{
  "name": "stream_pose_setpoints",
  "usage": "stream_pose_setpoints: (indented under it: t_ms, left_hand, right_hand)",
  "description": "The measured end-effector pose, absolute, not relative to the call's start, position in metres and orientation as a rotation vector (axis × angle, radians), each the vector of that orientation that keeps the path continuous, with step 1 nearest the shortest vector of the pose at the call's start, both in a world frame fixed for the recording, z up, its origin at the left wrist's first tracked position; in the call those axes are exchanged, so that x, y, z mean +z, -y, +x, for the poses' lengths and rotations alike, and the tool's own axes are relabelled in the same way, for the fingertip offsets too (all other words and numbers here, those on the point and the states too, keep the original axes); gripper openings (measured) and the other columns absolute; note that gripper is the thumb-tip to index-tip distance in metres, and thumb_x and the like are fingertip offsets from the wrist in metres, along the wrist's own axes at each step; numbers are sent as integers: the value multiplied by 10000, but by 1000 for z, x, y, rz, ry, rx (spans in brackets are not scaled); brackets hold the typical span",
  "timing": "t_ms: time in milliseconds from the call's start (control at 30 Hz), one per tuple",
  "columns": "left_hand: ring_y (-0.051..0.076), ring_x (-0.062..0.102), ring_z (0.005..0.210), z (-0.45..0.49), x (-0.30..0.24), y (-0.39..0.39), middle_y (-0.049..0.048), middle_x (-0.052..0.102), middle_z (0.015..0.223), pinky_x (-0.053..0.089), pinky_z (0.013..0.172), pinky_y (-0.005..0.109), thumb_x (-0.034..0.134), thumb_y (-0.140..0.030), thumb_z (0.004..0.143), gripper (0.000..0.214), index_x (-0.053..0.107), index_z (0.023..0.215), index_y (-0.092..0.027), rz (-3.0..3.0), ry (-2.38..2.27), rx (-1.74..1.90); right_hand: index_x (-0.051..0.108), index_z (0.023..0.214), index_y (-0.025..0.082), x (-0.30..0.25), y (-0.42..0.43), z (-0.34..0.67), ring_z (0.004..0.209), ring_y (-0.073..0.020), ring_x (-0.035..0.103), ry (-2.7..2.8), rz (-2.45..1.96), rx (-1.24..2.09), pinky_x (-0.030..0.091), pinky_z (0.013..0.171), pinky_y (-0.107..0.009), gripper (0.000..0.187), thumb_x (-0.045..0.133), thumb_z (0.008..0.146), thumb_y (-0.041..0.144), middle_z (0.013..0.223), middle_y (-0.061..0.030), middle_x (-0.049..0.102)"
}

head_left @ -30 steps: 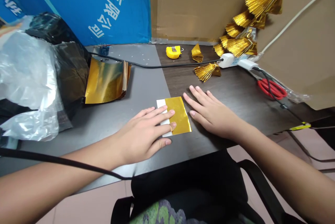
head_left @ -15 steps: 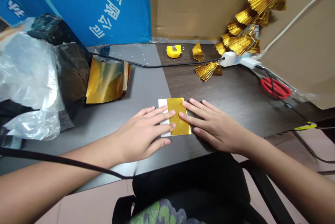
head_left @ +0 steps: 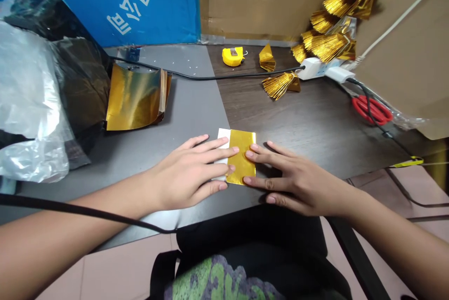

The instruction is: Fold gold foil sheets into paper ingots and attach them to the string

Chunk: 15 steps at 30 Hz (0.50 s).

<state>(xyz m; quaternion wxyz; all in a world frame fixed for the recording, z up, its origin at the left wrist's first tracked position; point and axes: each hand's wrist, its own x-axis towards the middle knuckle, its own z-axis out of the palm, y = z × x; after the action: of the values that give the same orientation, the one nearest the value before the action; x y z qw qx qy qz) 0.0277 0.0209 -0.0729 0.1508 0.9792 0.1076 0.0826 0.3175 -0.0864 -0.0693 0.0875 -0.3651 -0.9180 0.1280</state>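
A small sheet of gold foil paper [head_left: 241, 157] lies on the table near its front edge, with a white strip showing along its left side. My left hand [head_left: 191, 171] rests flat with fingers spread, several fingertips on the white strip and the gold. On the other side, my right hand [head_left: 294, 178] is open too, its fingertips touching the paper's right part and its thumb on the table. Neither hand grips anything. The underside of the paper is hidden.
A stack of gold foil sheets [head_left: 135, 98] stands left, beside crumpled plastic bags [head_left: 31, 103]. Behind are a yellow tape measure [head_left: 233, 56], a pleated gold fan [head_left: 279, 85] and a white power strip [head_left: 312, 69]. Red-handled scissors [head_left: 372, 109] lie right. A black cable [head_left: 210, 77] crosses the table.
The gold paper has turned slightly clockwise. My right hand has slid down along its right side, fingers lower on the sheet. My left hand stays on the left part. The view has shifted slightly.
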Motion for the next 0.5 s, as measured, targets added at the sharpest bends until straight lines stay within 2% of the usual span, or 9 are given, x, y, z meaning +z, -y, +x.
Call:
stream_pose_setpoints:
  t_ms: [133, 300, 367, 433, 500]
  left_hand:
    - [294, 398, 1502, 27, -73, -22, 37, 532, 1524, 330, 1223, 526, 455, -456, 1026, 347, 693, 1177, -254, 2772, -282, 256]
    - [256, 439, 1466, 30, -72, -26, 32, 596, 1462, 329, 1208, 463, 472, -409, 1027, 301, 717, 1036, -233, 2771, -272, 349]
    - [246, 527, 1351, 33, -70, -25, 61, 620, 1410, 396, 1126, 428, 487, -405, 1015, 307, 714, 961, -206, 2789, -328, 381]
    - [219, 597, 1110, 36, -67, -22, 82, 672, 1233, 458, 951, 382, 520, -450, 987, 331, 703, 895, -189, 2807, -485, 359]
    - [211, 566, 949, 38, -62, -17, 80, 670, 1078, 443, 819, 361, 544, -517, 958, 355, 708, 978, -203, 2806, -718, 301]
  right_hand:
    - [571, 1444, 313, -65, 89, 318, 1504, -318, 365, 2711, -1031, 420, 282, 1209, -629, 501, 615, 972, 472, 1626, -149, 369]
    - [607, 1386, 154, -65, 85, 306, 1268, -260, 581, 2530, -1054, 387, 471, 1089, -506, 406, 563, 1007, 290, 1388, -160, 619]
    - [673, 1287, 149, -66, 83, 296, 1142, -255, 608, 2489, -1093, 352, 523, 987, -466, 323, 564, 997, 239, 1265, -140, 673]
    - [721, 1190, 158, -67, 83, 286, 1015, -244, 600, 2461, -1143, 302, 546, 856, -414, 268, 545, 995, 213, 1100, -123, 694]
    - [744, 1134, 164, -70, 84, 276, 915, -236, 572, 2434, -1176, 227, 523, 776, -398, 246, 552, 985, 206, 990, -113, 672]
